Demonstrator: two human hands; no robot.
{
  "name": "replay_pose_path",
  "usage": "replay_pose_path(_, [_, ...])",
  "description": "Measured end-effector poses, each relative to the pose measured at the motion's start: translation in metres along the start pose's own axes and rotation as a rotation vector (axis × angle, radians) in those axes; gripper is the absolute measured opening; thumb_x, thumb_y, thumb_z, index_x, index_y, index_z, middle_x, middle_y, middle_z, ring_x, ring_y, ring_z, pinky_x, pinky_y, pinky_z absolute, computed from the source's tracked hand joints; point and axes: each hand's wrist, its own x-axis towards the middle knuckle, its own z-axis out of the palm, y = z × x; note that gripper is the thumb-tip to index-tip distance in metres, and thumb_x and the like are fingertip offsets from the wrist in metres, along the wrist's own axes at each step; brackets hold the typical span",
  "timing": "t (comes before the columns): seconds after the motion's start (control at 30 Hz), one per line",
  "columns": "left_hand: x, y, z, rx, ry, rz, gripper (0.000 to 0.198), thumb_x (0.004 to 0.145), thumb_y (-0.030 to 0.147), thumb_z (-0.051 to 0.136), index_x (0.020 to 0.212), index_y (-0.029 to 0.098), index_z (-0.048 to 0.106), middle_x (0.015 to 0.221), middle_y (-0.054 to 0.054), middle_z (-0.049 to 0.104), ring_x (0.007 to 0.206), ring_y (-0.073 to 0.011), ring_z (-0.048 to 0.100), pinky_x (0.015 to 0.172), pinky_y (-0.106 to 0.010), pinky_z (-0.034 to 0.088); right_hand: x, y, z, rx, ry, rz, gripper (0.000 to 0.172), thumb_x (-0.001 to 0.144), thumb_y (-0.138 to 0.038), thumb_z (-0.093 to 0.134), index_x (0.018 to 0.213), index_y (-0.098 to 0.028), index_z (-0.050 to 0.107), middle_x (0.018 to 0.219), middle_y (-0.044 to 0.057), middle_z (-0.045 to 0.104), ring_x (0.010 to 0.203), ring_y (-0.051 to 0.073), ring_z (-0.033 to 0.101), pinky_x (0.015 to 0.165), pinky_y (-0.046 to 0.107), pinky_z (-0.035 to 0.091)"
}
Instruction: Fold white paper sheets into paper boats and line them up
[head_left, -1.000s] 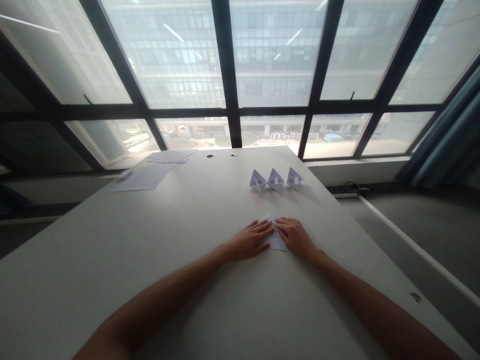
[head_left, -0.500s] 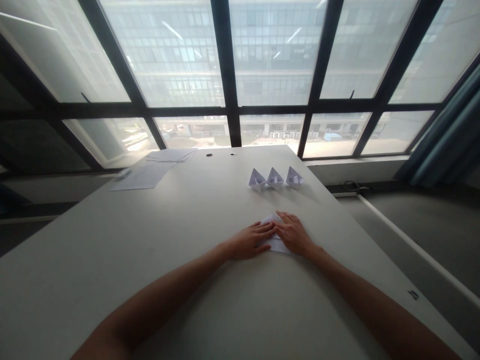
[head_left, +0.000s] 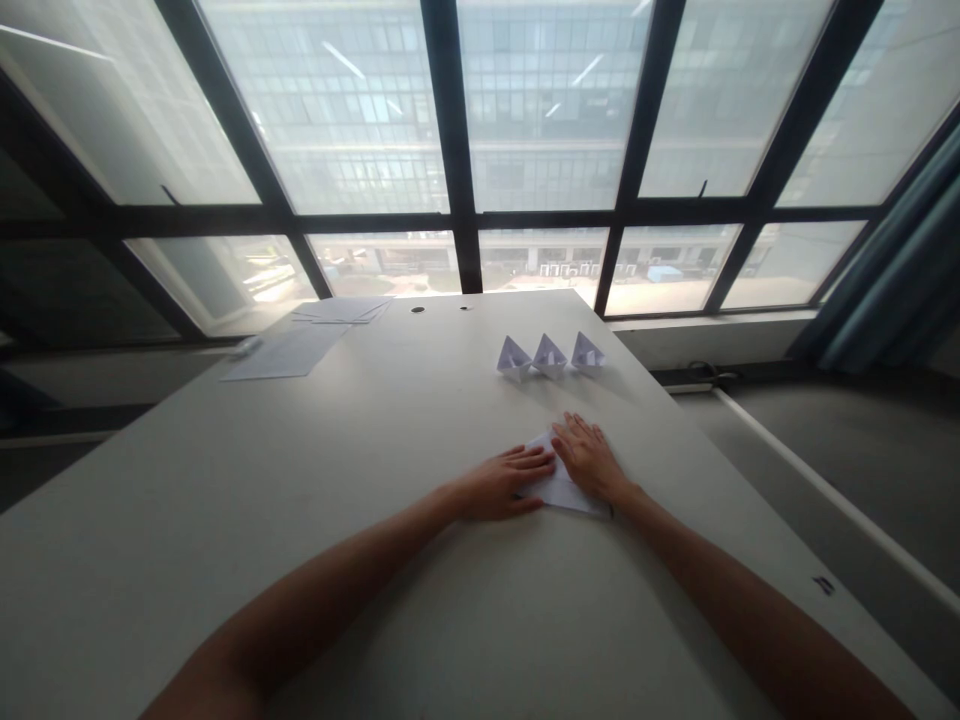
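Note:
A folded sheet of white paper (head_left: 564,492) lies flat on the white table, partly covered by both hands. My left hand (head_left: 504,484) rests on its left side, open, fingers stretched to the right. On its right side lies my right hand (head_left: 589,458), open and flat, fingers pointing away from me. Beyond the hands, three folded paper boats stand in a row: a left boat (head_left: 514,360), a middle boat (head_left: 550,357) and a right boat (head_left: 587,354).
Loose white sheets (head_left: 289,352) lie at the table's far left. A round cable hole (head_left: 418,310) is near the far edge of the table (head_left: 360,430). Large windows stand behind it, and a blue curtain (head_left: 885,260) hangs at the right.
My right hand has slid slightly away from me and to the right, apart from the left hand, so more of the folded paper shows. The left hand has barely moved.

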Motion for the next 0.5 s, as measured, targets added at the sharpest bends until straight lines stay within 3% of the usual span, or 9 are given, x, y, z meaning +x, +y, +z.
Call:
replay_pose_path(0.17, [0.001, 0.001, 0.005, 0.044, 0.023, -0.089, 0.064, 0.095, 0.047, 0.052, 0.152, 0.023, 0.034, 0.155, -0.011, 0.035, 0.145, -0.0251, 0.028, 0.120, -0.044, 0.022, -0.001, 0.000, -0.001, 0.090, 0.096, -0.062, 0.046, 0.102, -0.038, 0.032, 0.138, -0.018, 0.054, 0.151, 0.012, 0.043, 0.143, 0.024, 0.033, 0.116, 0.048, 0.024])
replay_pose_path(0.33, [0.001, -0.005, 0.011, 0.084, 0.058, -0.169, 0.063, 0.096, 0.048, 0.050, 0.152, 0.025, 0.033, 0.156, -0.009, 0.034, 0.146, -0.0251, 0.026, 0.119, -0.045, 0.023, -0.004, -0.003, -0.001, 0.073, 0.061, -0.172, 0.039, 0.094, -0.021, 0.045, 0.130, -0.021, 0.061, 0.143, 0.010, 0.054, 0.136, 0.022, 0.044, 0.117, 0.047, 0.025])
replay_pose_path(0.5, [0.001, -0.008, 0.013, 0.099, 0.077, -0.188, 0.058, 0.098, 0.047, 0.046, 0.151, 0.027, 0.034, 0.155, -0.007, 0.037, 0.146, -0.0248, 0.028, 0.119, -0.046, 0.024, -0.006, -0.005, -0.004, 0.095, 0.104, -0.237, 0.035, 0.090, -0.018, 0.051, 0.121, -0.020, 0.068, 0.136, 0.010, 0.059, 0.131, 0.023, 0.049, 0.114, 0.044, 0.031])
